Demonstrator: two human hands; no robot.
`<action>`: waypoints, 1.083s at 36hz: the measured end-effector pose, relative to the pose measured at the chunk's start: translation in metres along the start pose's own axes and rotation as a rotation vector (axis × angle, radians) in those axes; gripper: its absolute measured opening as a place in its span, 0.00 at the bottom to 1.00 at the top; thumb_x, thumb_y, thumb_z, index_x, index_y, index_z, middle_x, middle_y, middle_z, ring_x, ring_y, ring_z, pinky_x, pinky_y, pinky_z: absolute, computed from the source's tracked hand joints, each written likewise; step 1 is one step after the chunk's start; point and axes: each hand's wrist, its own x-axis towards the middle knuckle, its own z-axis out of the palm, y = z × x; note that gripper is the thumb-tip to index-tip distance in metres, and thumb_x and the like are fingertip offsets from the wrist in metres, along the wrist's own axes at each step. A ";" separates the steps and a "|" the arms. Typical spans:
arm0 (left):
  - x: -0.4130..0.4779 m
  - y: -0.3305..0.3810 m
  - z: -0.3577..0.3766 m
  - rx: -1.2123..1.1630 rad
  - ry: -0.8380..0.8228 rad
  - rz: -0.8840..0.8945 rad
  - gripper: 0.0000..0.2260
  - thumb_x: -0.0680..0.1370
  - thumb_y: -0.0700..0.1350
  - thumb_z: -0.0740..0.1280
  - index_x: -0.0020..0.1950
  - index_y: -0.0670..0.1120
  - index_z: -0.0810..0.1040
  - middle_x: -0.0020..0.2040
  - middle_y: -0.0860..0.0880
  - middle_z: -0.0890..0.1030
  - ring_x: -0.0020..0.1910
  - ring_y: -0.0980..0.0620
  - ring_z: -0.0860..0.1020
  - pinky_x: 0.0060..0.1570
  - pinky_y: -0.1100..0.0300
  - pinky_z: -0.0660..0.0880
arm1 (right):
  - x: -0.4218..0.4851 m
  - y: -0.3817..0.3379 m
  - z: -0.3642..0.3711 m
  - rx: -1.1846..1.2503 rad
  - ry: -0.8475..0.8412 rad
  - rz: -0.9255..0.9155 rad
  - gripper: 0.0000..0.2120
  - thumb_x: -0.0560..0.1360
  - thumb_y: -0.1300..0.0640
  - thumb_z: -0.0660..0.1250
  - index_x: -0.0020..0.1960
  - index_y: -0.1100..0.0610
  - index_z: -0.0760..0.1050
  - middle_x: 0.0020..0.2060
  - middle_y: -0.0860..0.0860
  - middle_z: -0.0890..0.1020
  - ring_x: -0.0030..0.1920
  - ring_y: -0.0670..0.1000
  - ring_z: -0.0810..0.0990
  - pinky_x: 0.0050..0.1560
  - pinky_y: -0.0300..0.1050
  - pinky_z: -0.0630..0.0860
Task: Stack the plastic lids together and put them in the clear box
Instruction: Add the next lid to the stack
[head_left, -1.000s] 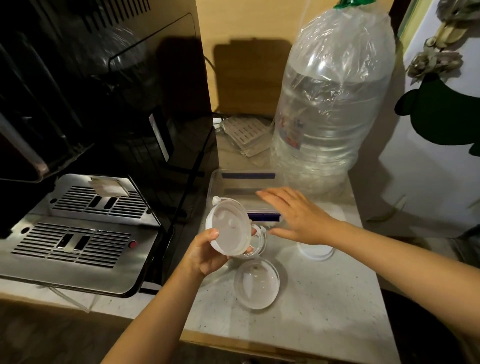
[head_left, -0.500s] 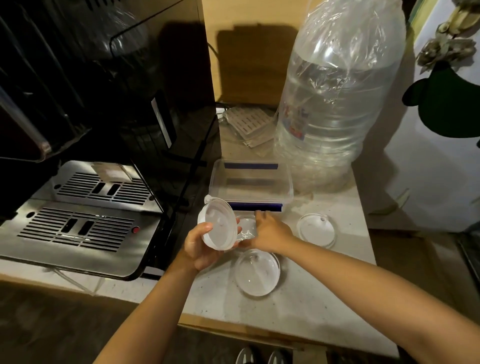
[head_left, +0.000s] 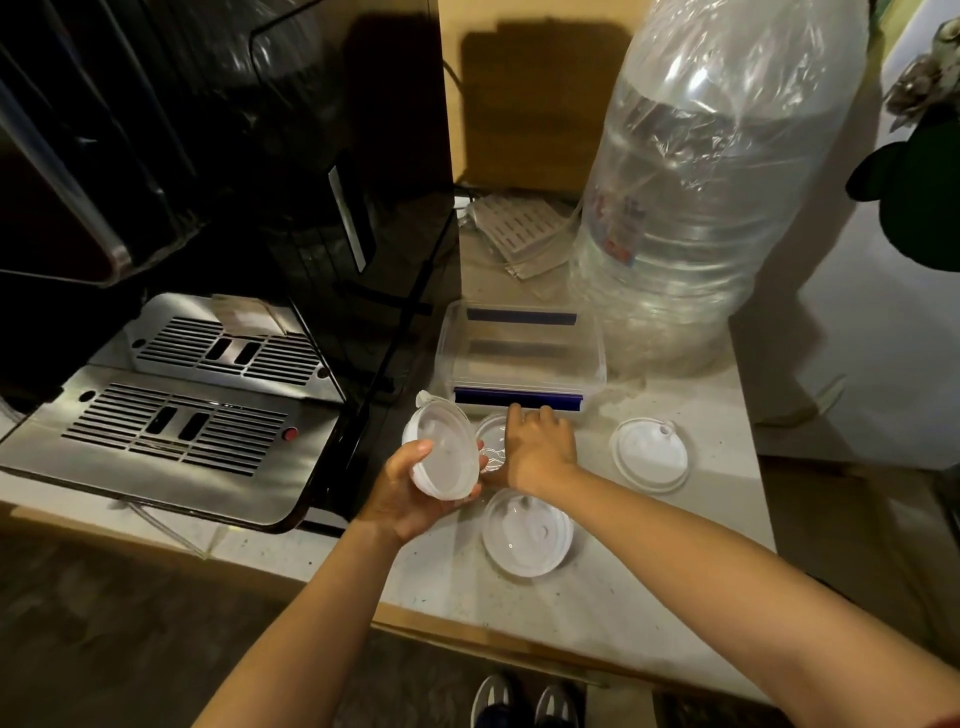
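Note:
My left hand (head_left: 405, 493) holds a round translucent plastic lid (head_left: 444, 451) tilted up above the counter. Just right of it, my right hand (head_left: 537, 447) presses down over a second lid (head_left: 491, 431) lying flat in front of the clear box (head_left: 597, 358); its fingers curl on the lid's far edge. A third lid (head_left: 527, 532) lies flat below my right wrist. Another lid (head_left: 650, 454) lies to the right on the counter. The clear box has blue clips front and back and nothing visible inside.
A black coffee machine with a steel drip tray (head_left: 171, 415) fills the left side. A large plastic-wrapped water bottle (head_left: 701, 197) stands behind the box. A white wall panel (head_left: 857, 338) bounds the right. The counter's front edge (head_left: 493, 631) runs below the lids.
My right hand drew back from over the clear box and came down on the lid in front of it. My left hand kept its lid almost still.

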 end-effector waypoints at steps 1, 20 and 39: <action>0.000 0.000 0.000 -0.005 0.010 -0.002 0.41 0.47 0.53 0.80 0.56 0.45 0.71 0.49 0.43 0.75 0.47 0.47 0.76 0.39 0.55 0.80 | -0.001 0.002 0.001 0.014 0.017 -0.014 0.41 0.66 0.38 0.69 0.68 0.61 0.57 0.62 0.58 0.73 0.61 0.58 0.68 0.58 0.49 0.67; 0.016 0.008 0.020 -0.007 -0.022 -0.016 0.37 0.45 0.55 0.79 0.51 0.46 0.74 0.41 0.45 0.78 0.38 0.48 0.79 0.31 0.58 0.77 | -0.032 0.058 -0.039 0.449 0.147 -0.178 0.40 0.61 0.45 0.75 0.66 0.55 0.61 0.61 0.54 0.73 0.61 0.56 0.70 0.55 0.46 0.68; 0.027 0.021 0.064 0.050 -0.265 -0.020 0.30 0.49 0.55 0.81 0.48 0.46 0.81 0.43 0.42 0.82 0.37 0.47 0.82 0.27 0.57 0.80 | -0.044 0.066 -0.097 0.056 0.429 -0.926 0.42 0.64 0.41 0.70 0.69 0.63 0.60 0.66 0.59 0.72 0.66 0.55 0.71 0.66 0.46 0.67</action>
